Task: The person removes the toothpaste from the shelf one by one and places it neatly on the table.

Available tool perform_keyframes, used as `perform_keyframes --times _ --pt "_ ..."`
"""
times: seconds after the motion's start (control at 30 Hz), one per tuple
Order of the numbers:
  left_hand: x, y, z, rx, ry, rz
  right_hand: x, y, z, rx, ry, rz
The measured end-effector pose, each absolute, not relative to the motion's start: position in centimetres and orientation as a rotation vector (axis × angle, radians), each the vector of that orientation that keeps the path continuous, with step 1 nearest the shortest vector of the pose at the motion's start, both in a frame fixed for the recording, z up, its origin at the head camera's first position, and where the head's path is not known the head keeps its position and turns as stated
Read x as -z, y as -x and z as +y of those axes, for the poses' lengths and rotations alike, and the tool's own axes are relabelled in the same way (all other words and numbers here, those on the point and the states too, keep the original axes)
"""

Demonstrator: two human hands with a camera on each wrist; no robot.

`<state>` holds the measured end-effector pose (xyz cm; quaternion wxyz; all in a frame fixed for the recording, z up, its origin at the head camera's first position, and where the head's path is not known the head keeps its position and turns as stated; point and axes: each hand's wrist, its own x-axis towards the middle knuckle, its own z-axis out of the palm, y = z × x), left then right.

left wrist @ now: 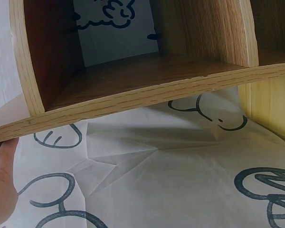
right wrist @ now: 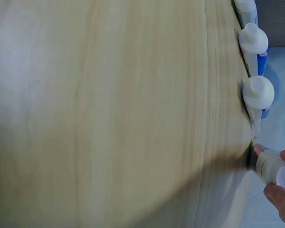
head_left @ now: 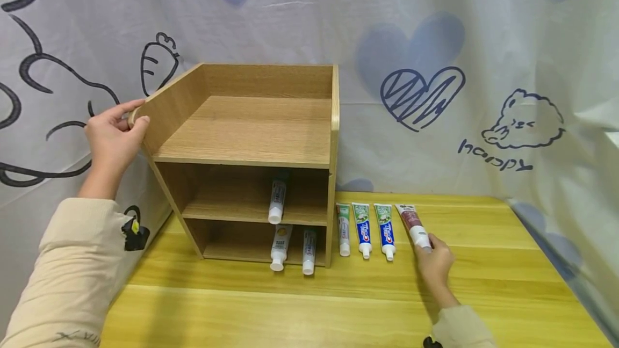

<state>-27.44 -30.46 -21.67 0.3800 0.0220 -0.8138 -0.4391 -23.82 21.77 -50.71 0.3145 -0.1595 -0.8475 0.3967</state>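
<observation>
On the left, my left hand (head_left: 113, 136) grips the front top corner of a wooden shelf unit's (head_left: 249, 164) side panel, thumb inside and fingers outside. At the right, my right hand (head_left: 435, 265) pinches the white cap end of a maroon and white toothpaste tube (head_left: 414, 225) lying on the table. In the right wrist view, finger and thumb are on either side of that cap (right wrist: 273, 168). Left of this tube lie two blue and green toothpaste tubes (head_left: 385, 230) (head_left: 361, 229) and a green and silver one (head_left: 344, 230), side by side, caps toward me.
One toothpaste tube (head_left: 277, 197) lies on the middle shelf, its cap over the edge. On the bottom level lie a white tube (head_left: 281, 246) and a grey one (head_left: 309, 250). A printed cloth (head_left: 300, 26) hangs behind the yellow wooden table (head_left: 271, 316).
</observation>
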Motion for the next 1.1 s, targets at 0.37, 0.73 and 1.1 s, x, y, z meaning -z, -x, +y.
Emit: perform_keyframes --times 0.37,0.73,1.1 --pt "21.8 27.4 -30.4 1.140 -0.059 -2.082 51.5 23.6 21.7 -1.065 0.464 -2.384" --pt "21.7 27.5 -30.3 1.121 -0.061 -2.081 51.5 23.5 21.5 -1.072 0.477 -2.445" --pt "21.6 27.3 -30.3 1.156 -0.054 -2.063 50.3 23.4 21.6 -1.065 0.463 -2.443"
